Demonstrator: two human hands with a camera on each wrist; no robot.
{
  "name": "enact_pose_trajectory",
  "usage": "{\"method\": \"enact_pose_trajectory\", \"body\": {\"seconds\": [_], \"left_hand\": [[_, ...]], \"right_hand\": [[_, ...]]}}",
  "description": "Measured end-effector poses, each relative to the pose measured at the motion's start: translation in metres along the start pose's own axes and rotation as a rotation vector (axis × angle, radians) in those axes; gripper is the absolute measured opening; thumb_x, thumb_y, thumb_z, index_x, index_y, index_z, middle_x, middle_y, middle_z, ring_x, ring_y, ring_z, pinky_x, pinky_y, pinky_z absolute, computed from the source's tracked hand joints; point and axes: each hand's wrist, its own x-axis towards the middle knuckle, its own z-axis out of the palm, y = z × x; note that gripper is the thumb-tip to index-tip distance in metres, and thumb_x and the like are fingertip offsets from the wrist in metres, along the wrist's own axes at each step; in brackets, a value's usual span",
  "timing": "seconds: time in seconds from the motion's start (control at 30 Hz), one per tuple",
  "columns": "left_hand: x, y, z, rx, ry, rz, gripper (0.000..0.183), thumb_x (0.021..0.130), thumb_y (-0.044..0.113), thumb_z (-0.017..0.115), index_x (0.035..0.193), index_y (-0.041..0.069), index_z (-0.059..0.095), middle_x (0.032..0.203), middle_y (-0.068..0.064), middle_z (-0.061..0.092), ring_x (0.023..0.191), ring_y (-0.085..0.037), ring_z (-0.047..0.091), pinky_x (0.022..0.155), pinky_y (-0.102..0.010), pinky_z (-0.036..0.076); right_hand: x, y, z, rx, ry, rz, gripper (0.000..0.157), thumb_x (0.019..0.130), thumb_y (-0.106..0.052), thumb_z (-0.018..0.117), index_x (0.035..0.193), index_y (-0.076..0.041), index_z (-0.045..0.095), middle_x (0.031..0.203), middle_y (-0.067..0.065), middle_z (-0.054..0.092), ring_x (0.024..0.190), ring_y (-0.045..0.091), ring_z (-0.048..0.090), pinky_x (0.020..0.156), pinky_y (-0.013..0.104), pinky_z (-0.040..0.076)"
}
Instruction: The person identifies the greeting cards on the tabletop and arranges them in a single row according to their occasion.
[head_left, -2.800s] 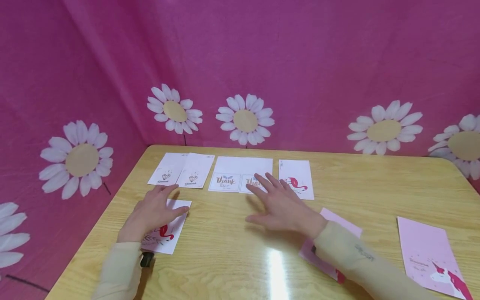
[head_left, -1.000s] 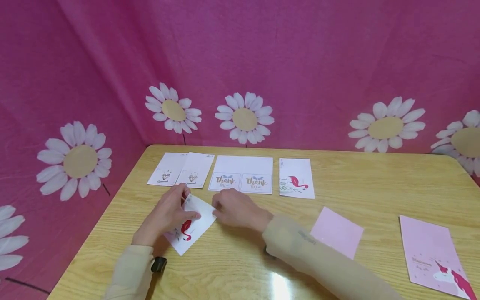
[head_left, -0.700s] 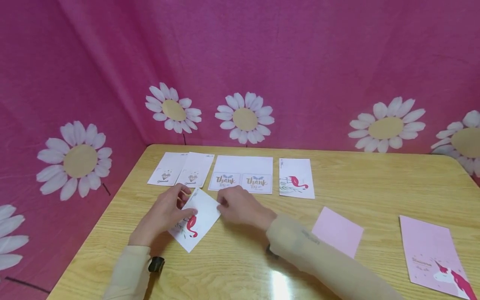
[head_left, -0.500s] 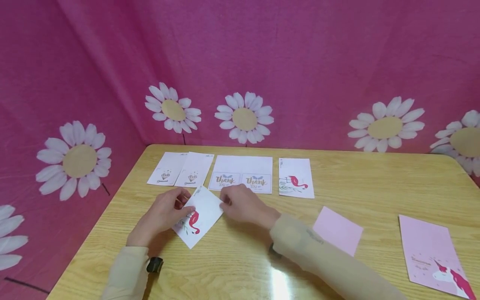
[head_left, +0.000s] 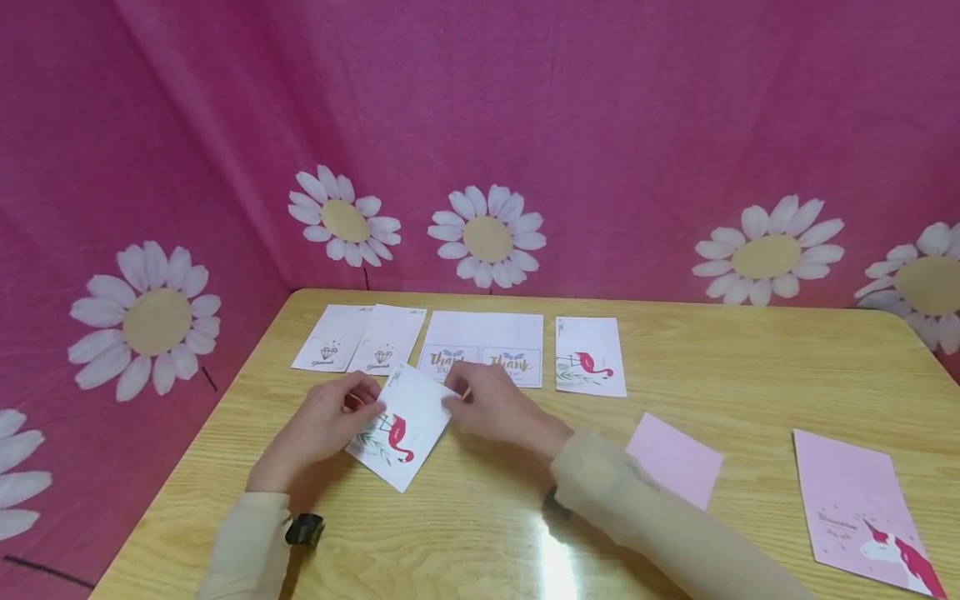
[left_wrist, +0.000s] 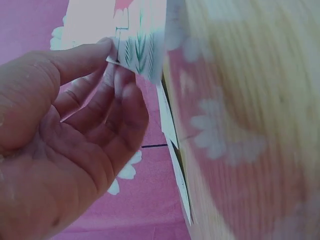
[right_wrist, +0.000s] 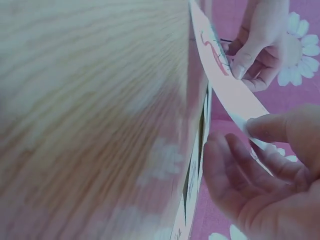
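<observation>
A white card with a red flamingo and green leaves [head_left: 408, 425] is held up at a slant between both hands. My left hand [head_left: 322, 425] pinches its left edge between thumb and fingertips; the left wrist view shows the card's leafy corner [left_wrist: 142, 42] in that pinch. At the opposite edge my right hand [head_left: 498, 406] pinches the card between thumb and index finger, its other fingers loosely bent in the right wrist view. Behind the hands lie two thank-you cards [head_left: 510, 367], partly covered by the right hand. To their right lies another flamingo card [head_left: 590, 357].
Two overlapping diamond-print cards [head_left: 330, 337] lie at the table's far left. A plain pink card [head_left: 678, 458] lies partly under the right forearm, and a pink unicorn card [head_left: 862, 508] at the right. The wooden table [head_left: 735, 367] meets a pink daisy-print cloth [head_left: 600, 150].
The flamingo card has gone from lying under the left hand to being lifted in both hands, turned, and shifted right and away. The right hand came over from the thank-you cards.
</observation>
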Motion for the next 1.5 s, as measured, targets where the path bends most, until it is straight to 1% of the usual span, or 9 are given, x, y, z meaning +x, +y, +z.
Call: {"method": "enact_pose_trajectory", "body": {"seconds": [0.1,0.2,0.33,0.47,0.6,0.7,0.87,1.03,1.5], "left_hand": [[0.000,0.002,-0.002,-0.023,0.003,0.028,0.012,0.098,0.020,0.069,0.104,0.011,0.066,0.096,-0.003,0.069,0.091,-0.018,0.062,0.084,-0.032,0.053],[0.001,0.002,0.001,-0.084,0.000,0.039,0.011,0.097,0.018,0.070,0.102,0.010,0.065,0.095,-0.005,0.070,0.085,-0.018,0.063,0.077,-0.029,0.055],[0.003,0.004,0.006,-0.222,-0.018,0.024,0.013,0.097,0.016,0.070,0.104,0.008,0.063,0.090,-0.009,0.068,0.076,-0.020,0.064,0.068,-0.029,0.057],[0.006,0.005,0.013,-0.362,-0.032,0.015,0.017,0.098,0.013,0.069,0.108,0.003,0.060,0.092,-0.012,0.066,0.073,-0.020,0.064,0.067,-0.030,0.059],[0.009,0.010,0.019,-0.489,-0.045,0.015,0.020,0.098,0.011,0.068,0.111,0.000,0.056,0.097,-0.013,0.064,0.074,-0.016,0.065,0.068,-0.030,0.060],[0.011,0.016,0.024,-0.551,-0.039,0.001,0.021,0.098,0.012,0.068,0.112,0.000,0.056,0.099,-0.012,0.064,0.075,-0.014,0.065,0.069,-0.031,0.061],[0.017,0.028,0.033,-0.593,-0.023,-0.002,0.024,0.098,0.014,0.069,0.115,0.002,0.057,0.105,-0.012,0.063,0.078,-0.014,0.067,0.071,-0.031,0.061],[0.022,0.039,0.041,-0.617,-0.035,0.025,0.026,0.098,0.013,0.068,0.118,0.000,0.056,0.108,-0.016,0.064,0.077,-0.014,0.068,0.071,-0.031,0.061],[0.034,0.063,0.056,-0.660,-0.072,0.026,0.029,0.097,0.014,0.071,0.119,0.004,0.057,0.110,-0.015,0.067,0.085,-0.018,0.072,0.076,-0.034,0.062]], "right_hand": [[-0.002,-0.002,-0.003,0.083,0.035,0.043,0.005,0.097,-0.015,0.068,0.100,-0.013,0.065,0.098,0.005,0.071,0.083,0.016,0.063,0.076,0.030,0.055],[-0.004,-0.003,-0.007,0.144,0.080,0.078,0.012,0.096,-0.015,0.069,0.106,-0.012,0.064,0.100,0.006,0.071,0.085,0.015,0.066,0.078,0.029,0.056],[-0.008,-0.001,-0.012,0.202,0.121,0.110,0.030,0.094,-0.015,0.072,0.121,-0.011,0.061,0.098,0.006,0.071,0.083,0.013,0.069,0.076,0.029,0.056],[-0.012,0.001,-0.016,0.227,0.132,0.136,0.043,0.092,-0.015,0.074,0.131,-0.009,0.057,0.098,0.004,0.070,0.083,0.014,0.068,0.078,0.031,0.057],[-0.017,0.004,-0.021,0.239,0.145,0.156,0.047,0.091,-0.013,0.075,0.134,-0.007,0.056,0.100,0.005,0.070,0.085,0.015,0.068,0.083,0.031,0.058],[-0.021,0.007,-0.026,0.260,0.158,0.168,0.047,0.091,-0.011,0.074,0.134,-0.010,0.057,0.099,0.004,0.069,0.085,0.016,0.067,0.081,0.031,0.059],[-0.032,0.015,-0.034,0.277,0.196,0.173,0.045,0.090,-0.008,0.074,0.132,-0.012,0.059,0.096,0.005,0.068,0.082,0.016,0.066,0.075,0.028,0.059],[-0.042,0.023,-0.042,0.265,0.226,0.166,0.045,0.090,-0.007,0.074,0.132,-0.011,0.059,0.095,0.006,0.071,0.081,0.016,0.067,0.070,0.027,0.059],[-0.061,0.041,-0.058,0.234,0.317,0.148,0.040,0.089,-0.006,0.073,0.127,-0.009,0.060,0.093,0.008,0.074,0.077,0.015,0.069,0.067,0.027,0.059]]}}
